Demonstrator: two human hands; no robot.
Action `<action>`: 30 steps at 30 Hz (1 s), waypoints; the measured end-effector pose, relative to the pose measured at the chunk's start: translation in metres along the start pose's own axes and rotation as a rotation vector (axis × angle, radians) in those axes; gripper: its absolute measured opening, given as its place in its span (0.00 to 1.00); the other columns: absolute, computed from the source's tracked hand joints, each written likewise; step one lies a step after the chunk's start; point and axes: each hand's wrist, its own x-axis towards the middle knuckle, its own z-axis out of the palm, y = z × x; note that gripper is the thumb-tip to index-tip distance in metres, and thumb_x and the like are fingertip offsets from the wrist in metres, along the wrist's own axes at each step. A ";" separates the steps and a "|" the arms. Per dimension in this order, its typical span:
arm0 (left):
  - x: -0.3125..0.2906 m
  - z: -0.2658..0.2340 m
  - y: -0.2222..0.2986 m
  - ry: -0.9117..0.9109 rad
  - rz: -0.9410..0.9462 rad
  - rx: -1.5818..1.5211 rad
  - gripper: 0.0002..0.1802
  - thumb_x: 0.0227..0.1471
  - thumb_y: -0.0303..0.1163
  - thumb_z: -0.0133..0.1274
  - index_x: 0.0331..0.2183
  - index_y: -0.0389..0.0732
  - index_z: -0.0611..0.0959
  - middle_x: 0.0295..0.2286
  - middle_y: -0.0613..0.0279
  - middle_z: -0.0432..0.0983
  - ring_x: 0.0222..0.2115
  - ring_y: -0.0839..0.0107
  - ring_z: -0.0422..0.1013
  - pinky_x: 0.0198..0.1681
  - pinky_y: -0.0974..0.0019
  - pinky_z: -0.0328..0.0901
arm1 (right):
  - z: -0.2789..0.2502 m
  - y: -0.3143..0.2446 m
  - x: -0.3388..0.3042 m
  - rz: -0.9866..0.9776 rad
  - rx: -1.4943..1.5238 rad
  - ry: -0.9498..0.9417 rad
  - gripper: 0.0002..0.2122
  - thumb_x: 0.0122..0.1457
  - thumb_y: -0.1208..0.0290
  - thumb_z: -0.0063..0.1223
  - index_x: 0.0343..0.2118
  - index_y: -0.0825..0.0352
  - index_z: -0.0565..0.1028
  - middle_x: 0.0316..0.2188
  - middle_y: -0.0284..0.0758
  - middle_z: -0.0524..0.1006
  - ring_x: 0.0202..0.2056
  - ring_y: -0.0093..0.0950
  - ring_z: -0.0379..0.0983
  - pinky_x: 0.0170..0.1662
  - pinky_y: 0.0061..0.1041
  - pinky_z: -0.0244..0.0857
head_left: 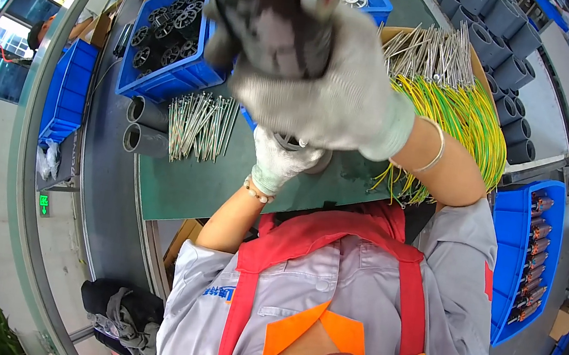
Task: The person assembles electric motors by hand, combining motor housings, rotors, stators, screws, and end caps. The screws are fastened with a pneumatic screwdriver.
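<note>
My right hand (pixel 331 97), in a pale knit glove, is raised close to the camera. Its fingers wrap round a thick dark tool (pixel 282 30), whose blurred upper part has silvery pieces at both sides. Lower down, over the green work mat (pixel 182 193), my gloved left hand (pixel 279 162) curls round a grey cylindrical part (pixel 319 164). The right hand and tool cover most of that part. Left of my hands, a bundle of long metal rods (pixel 201 127) lies beside two grey tubes (pixel 146 140).
A blue bin (pixel 167 83) of black round parts stands at left. At right are green-yellow wires (pixel 457 121), more metal rods (pixel 433 57) and several grey tubes (pixel 508 60). Another blue bin (pixel 501 278) holds motor-like parts beside me. A metal frame post (pixel 27 165) rises at left.
</note>
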 end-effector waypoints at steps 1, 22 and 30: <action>0.009 -0.007 0.013 0.126 -0.160 -0.249 0.50 0.35 0.42 0.71 0.57 0.36 0.65 0.46 0.52 0.74 0.46 0.58 0.73 0.51 0.57 0.66 | -0.007 0.003 0.009 -0.130 -0.136 0.066 0.22 0.43 0.70 0.61 0.43 0.69 0.72 0.29 0.38 0.77 0.30 0.28 0.73 0.38 0.27 0.70; -0.013 0.012 -0.013 -0.604 -0.353 0.074 0.44 0.58 0.43 0.54 0.65 0.42 0.50 0.65 0.56 0.48 0.65 0.62 0.46 0.68 0.57 0.42 | 0.001 0.014 -0.010 -0.271 -0.430 0.064 0.21 0.43 0.66 0.61 0.40 0.69 0.71 0.24 0.42 0.77 0.27 0.38 0.77 0.35 0.32 0.71; -0.018 0.012 -0.011 -0.315 -0.119 0.228 0.46 0.53 0.41 0.58 0.64 0.40 0.52 0.63 0.54 0.52 0.63 0.62 0.51 0.65 0.57 0.48 | 0.001 0.009 -0.009 -0.108 -0.307 0.040 0.21 0.43 0.66 0.61 0.40 0.69 0.72 0.26 0.42 0.77 0.29 0.38 0.77 0.35 0.31 0.71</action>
